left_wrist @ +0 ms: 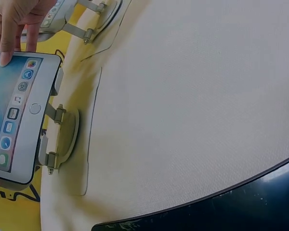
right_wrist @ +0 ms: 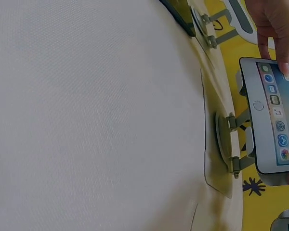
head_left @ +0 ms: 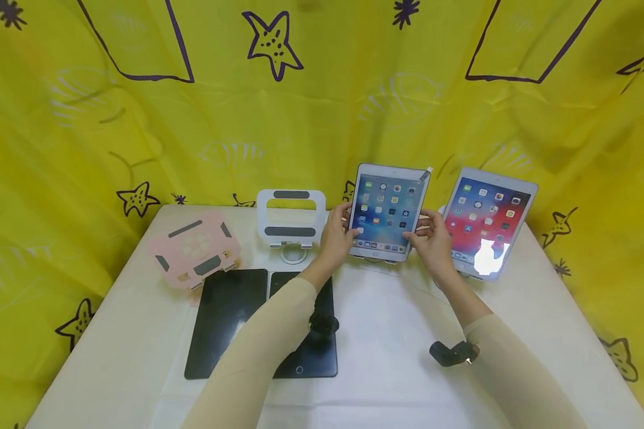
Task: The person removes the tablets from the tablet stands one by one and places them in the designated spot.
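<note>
My left hand (head_left: pixel 337 235) and right hand (head_left: pixel 432 241) hold a white-framed tablet (head_left: pixel 389 205) by its two side edges. Both thumbs lie on the front near the lower corners, with the other fingers reaching behind. Its screen is lit with a blue home screen, and a small tag sticks to its top right corner. The tablet leans upright at a stand whose hinge and round base (left_wrist: pixel 70 137) show below it in the left wrist view; the stand's back plate is hidden. In the right wrist view the left thumb (right_wrist: pixel 285 70) presses the tablet's edge.
Right of my hands, another lit tablet (head_left: pixel 488 223) with a red and blue screen leans on a stand. To the left are a white stand (head_left: pixel 291 217) and a pink stand (head_left: pixel 195 247). Two dark tablets lie flat in front, one (head_left: pixel 228 322) partly under my left sleeve. A yellow curtain (head_left: pixel 322 119) hangs behind.
</note>
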Available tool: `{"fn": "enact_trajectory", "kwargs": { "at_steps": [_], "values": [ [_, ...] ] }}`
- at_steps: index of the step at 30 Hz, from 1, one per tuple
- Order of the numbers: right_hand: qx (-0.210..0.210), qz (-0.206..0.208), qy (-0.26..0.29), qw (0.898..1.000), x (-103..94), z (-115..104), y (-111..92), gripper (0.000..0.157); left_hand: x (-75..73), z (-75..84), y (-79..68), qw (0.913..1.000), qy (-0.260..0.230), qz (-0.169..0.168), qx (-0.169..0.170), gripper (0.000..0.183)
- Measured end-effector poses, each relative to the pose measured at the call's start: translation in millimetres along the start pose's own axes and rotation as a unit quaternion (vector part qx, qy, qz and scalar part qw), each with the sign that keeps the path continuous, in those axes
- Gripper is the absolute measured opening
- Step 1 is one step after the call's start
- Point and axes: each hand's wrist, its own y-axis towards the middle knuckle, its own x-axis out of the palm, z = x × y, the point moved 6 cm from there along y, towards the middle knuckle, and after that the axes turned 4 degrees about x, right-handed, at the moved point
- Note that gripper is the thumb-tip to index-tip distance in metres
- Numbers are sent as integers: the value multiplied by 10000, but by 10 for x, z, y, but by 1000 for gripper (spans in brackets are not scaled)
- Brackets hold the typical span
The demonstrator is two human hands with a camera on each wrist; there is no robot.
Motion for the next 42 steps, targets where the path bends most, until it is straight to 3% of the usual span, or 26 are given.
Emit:
{"fn": "enact_trajectory", "kwargs": {
  "at_steps": [12, 21, 25, 30, 42],
  "values": [
    [-101, -118, -68, 9999, -60, -146, -100, 57, -151, 97, -97, 9985, -551, 8, 40, 56],
    [-215, -383, -129, 9989, -103, -246, -329, 57, -251, 104, -251, 9970, -607, -420, 251, 57],
    [-262, -483, -221, 9982, -137, -281, -437, 57, -274, 104, -351, 9957, -696, -582, 161, 58],
    [-146, -610, -299, 9976, -172, -263, -557, 58, -280, 82, -475, 9941, -761, -759, -156, 59],
    [650, -1317, -50, 9891, -140, -63, -822, 61, -212, -67, -828, 9856, -1080, -1267, -283, 60]
  ]
}}
